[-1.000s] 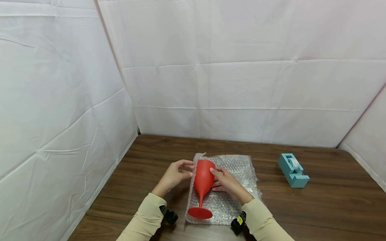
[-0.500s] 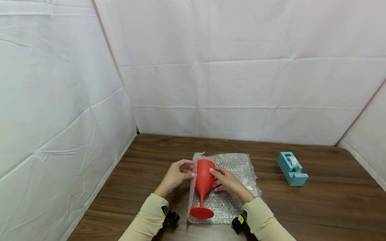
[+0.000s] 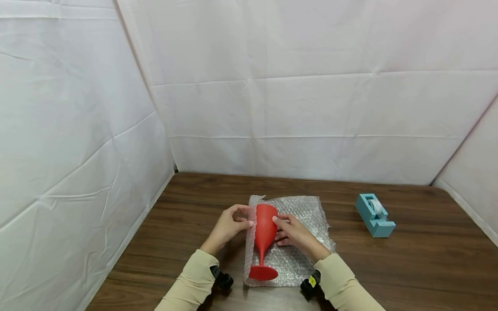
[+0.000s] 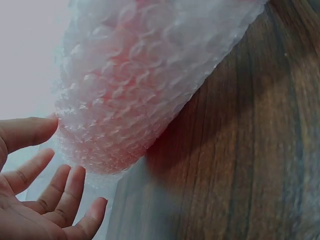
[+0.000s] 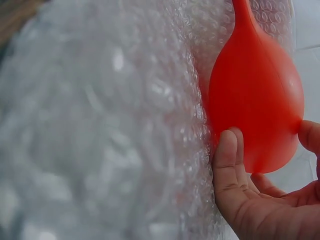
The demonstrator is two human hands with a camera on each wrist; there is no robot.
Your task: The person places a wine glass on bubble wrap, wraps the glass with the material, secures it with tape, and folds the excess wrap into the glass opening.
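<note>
A red goblet [image 3: 265,231] lies on its side on a sheet of bubble wrap [image 3: 301,242], its foot toward me and its bowl pointing away. The wrap's left edge is folded up over the goblet's left side, and red shows through it in the left wrist view. My left hand [image 3: 229,225] touches this raised flap with its thumb and fingertips, the fingers relaxed and spread. From the right, my right hand [image 3: 295,235] holds the bowl, the thumb on one side and fingers round the other, as the right wrist view shows.
A light blue tape dispenser [image 3: 375,215] with a roll of tape stands to the right on the dark wooden table [image 3: 420,242]. White cloth walls [image 3: 303,108] rise behind the table and at both sides.
The goblet has shifted slightly right between my hands. My left hand has moved a little right with the flap, which now covers more of the goblet's left side.
</note>
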